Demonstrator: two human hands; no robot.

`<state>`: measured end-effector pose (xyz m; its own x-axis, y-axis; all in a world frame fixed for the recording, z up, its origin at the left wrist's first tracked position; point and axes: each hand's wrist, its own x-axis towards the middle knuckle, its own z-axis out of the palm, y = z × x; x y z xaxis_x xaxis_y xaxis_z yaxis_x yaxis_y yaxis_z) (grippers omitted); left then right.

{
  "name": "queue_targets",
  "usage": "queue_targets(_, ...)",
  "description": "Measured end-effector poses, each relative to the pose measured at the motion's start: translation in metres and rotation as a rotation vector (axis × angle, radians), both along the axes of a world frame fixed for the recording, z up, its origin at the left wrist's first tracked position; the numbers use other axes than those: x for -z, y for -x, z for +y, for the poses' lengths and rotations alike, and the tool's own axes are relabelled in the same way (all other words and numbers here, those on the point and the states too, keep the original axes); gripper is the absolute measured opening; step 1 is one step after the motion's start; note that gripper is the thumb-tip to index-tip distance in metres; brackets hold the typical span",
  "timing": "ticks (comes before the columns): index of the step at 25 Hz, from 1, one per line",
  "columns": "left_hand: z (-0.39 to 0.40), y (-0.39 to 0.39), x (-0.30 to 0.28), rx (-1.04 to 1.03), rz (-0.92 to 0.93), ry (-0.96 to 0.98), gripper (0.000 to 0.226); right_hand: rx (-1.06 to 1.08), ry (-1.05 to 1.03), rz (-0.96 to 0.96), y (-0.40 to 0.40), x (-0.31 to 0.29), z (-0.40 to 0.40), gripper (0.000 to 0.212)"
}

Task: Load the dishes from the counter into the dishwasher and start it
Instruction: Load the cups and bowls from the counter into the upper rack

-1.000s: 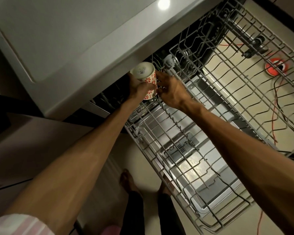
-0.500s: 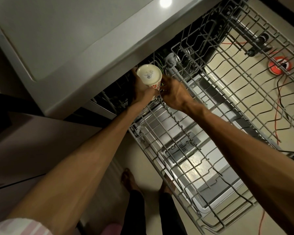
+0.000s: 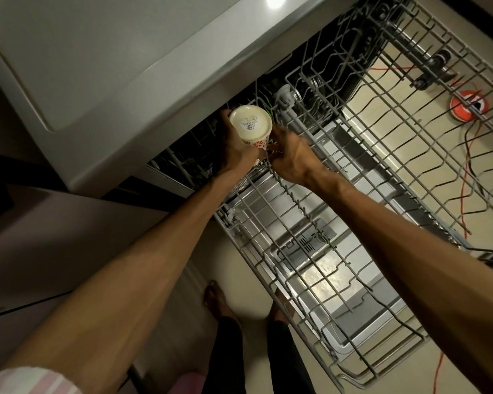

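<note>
A cream mug with red flower print (image 3: 251, 126) is upside down, its base with a barcode sticker facing me, at the back left corner of the pulled-out grey wire upper rack (image 3: 353, 251). My left hand (image 3: 234, 149) grips the mug from the left side. My right hand (image 3: 293, 155) touches the mug's lower right side, fingers curled against it and the rack wires. The mug's rim is hidden behind both hands. The dishwasher's open door (image 3: 319, 265) lies below the rack.
The grey counter edge (image 3: 182, 89) overhangs the dishwasher opening just above the mug. An orange cable and a round orange object (image 3: 467, 105) lie on the floor beyond the rack. My bare feet (image 3: 215, 300) stand left of the door.
The mug has tipped from lying sideways to base-up and shifted slightly down toward the rack. Both hands moved with it and stayed on it.
</note>
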<state>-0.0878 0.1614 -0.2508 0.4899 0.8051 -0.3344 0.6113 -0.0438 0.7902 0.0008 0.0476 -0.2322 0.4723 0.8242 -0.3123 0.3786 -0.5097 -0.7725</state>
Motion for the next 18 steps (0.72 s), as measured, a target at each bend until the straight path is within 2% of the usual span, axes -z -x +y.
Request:
queue_targets(10, -0.0028, 0.0017, 0.0014, 0.076, -0.029, -0.070, 0.093, 0.021, 0.045, -0.035, -0.0040, 0.0054, 0.0047, 0.056)
queue_targets(13, -0.0016, 0.0017, -0.0016, 0.153, -0.018, -0.072, 0.095, 0.038, 0.068, -0.028, -0.0056, 0.0060, 0.0050, 0.058)
queue_targets(18, -0.0033, -0.0040, 0.0016, 0.160, -0.043, -0.093, 0.093, 0.036, 0.070, -0.046, -0.0055, 0.0017, 0.0019, 0.062)
